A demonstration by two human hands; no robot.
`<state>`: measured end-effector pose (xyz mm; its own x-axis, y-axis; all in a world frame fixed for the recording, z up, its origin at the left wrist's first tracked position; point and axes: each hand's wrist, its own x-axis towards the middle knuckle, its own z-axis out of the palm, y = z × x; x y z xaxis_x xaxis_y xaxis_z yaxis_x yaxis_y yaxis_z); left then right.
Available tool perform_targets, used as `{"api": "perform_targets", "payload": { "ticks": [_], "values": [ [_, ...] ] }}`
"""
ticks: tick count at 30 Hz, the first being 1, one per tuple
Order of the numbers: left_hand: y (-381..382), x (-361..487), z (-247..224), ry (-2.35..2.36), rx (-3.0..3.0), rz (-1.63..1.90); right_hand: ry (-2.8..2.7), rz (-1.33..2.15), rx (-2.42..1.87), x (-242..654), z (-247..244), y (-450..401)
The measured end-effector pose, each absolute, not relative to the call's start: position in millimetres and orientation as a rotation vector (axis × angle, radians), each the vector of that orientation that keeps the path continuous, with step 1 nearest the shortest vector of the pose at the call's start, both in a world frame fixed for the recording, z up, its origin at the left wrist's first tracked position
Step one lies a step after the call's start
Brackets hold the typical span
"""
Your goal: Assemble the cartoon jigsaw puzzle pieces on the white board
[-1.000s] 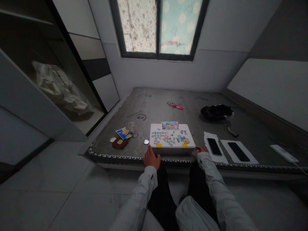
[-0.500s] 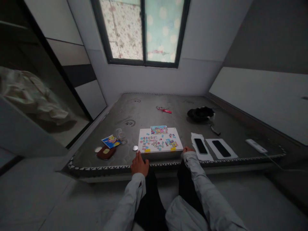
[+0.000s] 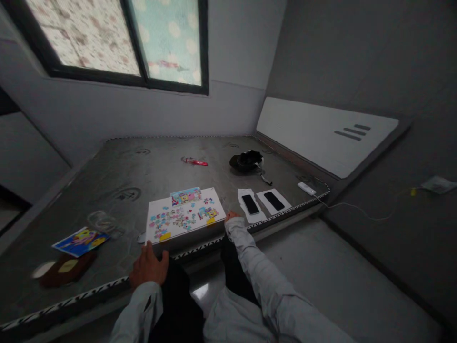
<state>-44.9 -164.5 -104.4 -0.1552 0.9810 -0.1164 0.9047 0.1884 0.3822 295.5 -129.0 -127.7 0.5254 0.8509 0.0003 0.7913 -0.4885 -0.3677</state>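
Note:
A flat white box (image 3: pixel 150 208) lies on the mattress, with loose puzzle pieces (image 3: pixel 174 219) scattered over its top. Some pieces are joined into a small cartoon patch (image 3: pixel 209 213) at the right. A cartoon picture card (image 3: pixel 186 196) rests across the far edge, and yellow tape (image 3: pixel 165 237) marks the near edge. My left hand (image 3: pixel 150 267) is at the box's near left corner, thumb spread away from the fingers, fingertips touching or close to the corner. Beside the near right corner, my right hand (image 3: pixel 232 216) has its fingers curled; whatever they may hold is hidden.
Left of the box lie a cartoon sheet (image 3: pixel 80 241), a brown pouch (image 3: pixel 67 270) and a clear plastic item (image 3: pixel 103 223). To the right are two phones (image 3: pixel 250 204) on white paper and a power strip (image 3: pixel 306 188). Farther back are a black cap (image 3: pixel 246 161) and a red item (image 3: pixel 198 162).
The view has turned to the right, so the box and both hands appear farther left. My hands stay at the box's two near corners, and the puzzle pieces look unchanged.

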Motion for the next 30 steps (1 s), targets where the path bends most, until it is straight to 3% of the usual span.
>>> {"api": "perform_targets", "payload": {
  "ticks": [14, 30],
  "values": [
    [-156.7, -41.6, -110.3, 2.175, 1.867, 0.232, -1.354, 0.164, -2.377, 297.6, -139.8, -127.8],
    [-147.0, -2.3, -121.1, 2.245, 1.720, 0.270, -1.375, 0.352, -2.355, 298.3, -129.4, -134.9]
  ]
}}
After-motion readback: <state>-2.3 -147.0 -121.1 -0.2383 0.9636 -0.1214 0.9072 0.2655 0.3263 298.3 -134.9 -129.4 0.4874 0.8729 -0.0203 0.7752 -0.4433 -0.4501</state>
